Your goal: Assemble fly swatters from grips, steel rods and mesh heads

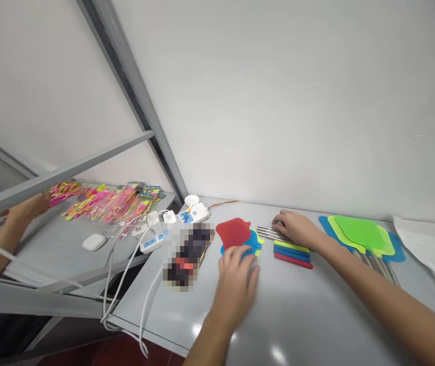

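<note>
My left hand (236,279) reaches over a small pile of fly swatter heads, its fingers apart and the fingertips at the near edge. The red fly swatter head (233,232) lies on top, with a blue fly swatter head (253,243) and a bit of yellow-green beneath. My right hand (293,226) rests with bent fingers on a row of thin metal rods (267,233), its fingertips around them. Just in front of that hand lie several coloured handle tubes (292,257), yellow, blue and red, side by side.
Fly swatters with green and blue heads (358,234) are stacked at right beside a white sheet (427,249). Left stand power strips (194,213) with white cables (120,284) and a pixelated object (189,256). Beyond a grey frame (133,81), a co-worker's hand (36,206) is near colourful bagged pieces (118,203).
</note>
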Tool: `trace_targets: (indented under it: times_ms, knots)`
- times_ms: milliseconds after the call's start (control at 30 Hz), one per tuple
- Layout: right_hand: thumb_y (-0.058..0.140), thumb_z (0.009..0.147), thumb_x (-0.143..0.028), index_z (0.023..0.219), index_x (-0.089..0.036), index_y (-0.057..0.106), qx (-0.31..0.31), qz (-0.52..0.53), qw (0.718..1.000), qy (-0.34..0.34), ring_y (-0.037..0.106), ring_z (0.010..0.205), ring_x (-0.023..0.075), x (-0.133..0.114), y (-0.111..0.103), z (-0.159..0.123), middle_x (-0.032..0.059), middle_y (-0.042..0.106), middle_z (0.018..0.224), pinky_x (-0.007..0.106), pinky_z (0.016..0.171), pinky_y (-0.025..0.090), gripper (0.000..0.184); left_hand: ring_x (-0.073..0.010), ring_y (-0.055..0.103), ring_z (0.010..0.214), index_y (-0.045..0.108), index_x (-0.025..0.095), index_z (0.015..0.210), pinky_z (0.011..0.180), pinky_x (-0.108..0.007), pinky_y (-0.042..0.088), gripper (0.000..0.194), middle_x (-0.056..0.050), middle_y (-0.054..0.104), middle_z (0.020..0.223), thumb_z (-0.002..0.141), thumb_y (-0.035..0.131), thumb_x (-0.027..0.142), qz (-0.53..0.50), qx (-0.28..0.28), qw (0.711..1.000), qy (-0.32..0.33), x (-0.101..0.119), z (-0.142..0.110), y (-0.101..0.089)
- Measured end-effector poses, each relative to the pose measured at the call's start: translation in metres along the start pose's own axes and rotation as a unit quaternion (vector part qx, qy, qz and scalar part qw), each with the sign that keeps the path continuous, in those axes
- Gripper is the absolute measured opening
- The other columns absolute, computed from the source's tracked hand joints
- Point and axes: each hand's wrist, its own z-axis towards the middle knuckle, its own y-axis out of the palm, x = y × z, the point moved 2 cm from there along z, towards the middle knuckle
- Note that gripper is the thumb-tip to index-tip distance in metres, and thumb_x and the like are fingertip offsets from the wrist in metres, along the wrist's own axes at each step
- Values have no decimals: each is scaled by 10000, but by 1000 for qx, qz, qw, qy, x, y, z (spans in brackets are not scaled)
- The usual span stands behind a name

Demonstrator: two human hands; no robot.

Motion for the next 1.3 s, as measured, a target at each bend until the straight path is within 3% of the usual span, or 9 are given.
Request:
trace_targets:
  times_ms: [167,467,567,667,767,867,1067,1200,1300]
  knots:
    - [488,903,-326,874,-244,715,-23,3,999,-40,609,765,179,-4,5,9,44,667,892,252,639,396,244,-272,406,1191,593,238,1046,939,-482,392,187,-53,512,1326,937,446,200,-34,-54,998,21,9,-5,4]
    - [536,851,-238,812,-178,663,8,10,999,-40,615,790,185,4,-10,11,75,621,881,278,724,459,147,-279,387,1175,612,247,1018,927,-485,387,195,-49,499,1330,943,438,201,-11,-37,999,33,2,1,-2]
    - [478,892,-275,892,-159,625,59,21,998,-1,626,759,179,17,-35,-3,92,596,940,307,717,489,187,-288,385,1169,626,259,1016,902,-481,399,181,-47,477,1350,938,465,225,31,-32,998,40,17,13,-3]
    - [485,903,-341,910,-182,592,155,54,986,16,638,735,163,18,-68,-32,71,572,966,304,684,513,192,-305,389,1164,637,255,993,844,-465,423,142,-63,469,1346,918,517,245,72,-37,995,51,34,28,5]
    - [562,861,-321,866,-210,581,281,92,955,0,636,712,140,4,-95,-73,32,557,941,281,656,531,113,-311,413,1140,650,233,898,818,-456,433,71,-76,484,1312,884,582,251,89,-53,992,74,46,39,22]
    - [602,829,-257,871,-224,572,359,134,924,-3,618,710,126,-14,-106,-115,14,542,926,272,648,546,61,-310,435,1115,647,224,886,808,-454,435,39,-90,499,1271,855,625,229,98,-53,991,80,48,42,35]
    - [608,806,-205,834,-237,550,402,260,877,32,591,752,148,-26,-85,-165,14,510,907,297,608,555,72,-306,434,1116,626,230,951,795,-440,428,103,-95,493,1275,851,628,208,104,-55,989,88,44,34,39]
    - [573,851,-219,884,-236,524,391,376,839,40,612,745,150,-24,-62,-173,6,492,894,323,633,545,60,-287,449,1098,604,213,918,782,-406,411,51,-81,517,1260,884,575,190,92,-69,989,90,47,23,38]
    - [512,909,-257,953,-241,499,364,459,810,42,635,776,165,-24,-50,-173,7,528,897,359,683,540,48,-231,503,993,589,224,990,767,-367,392,155,-57,597,1097,931,470,145,71,-80,990,89,50,11,42]
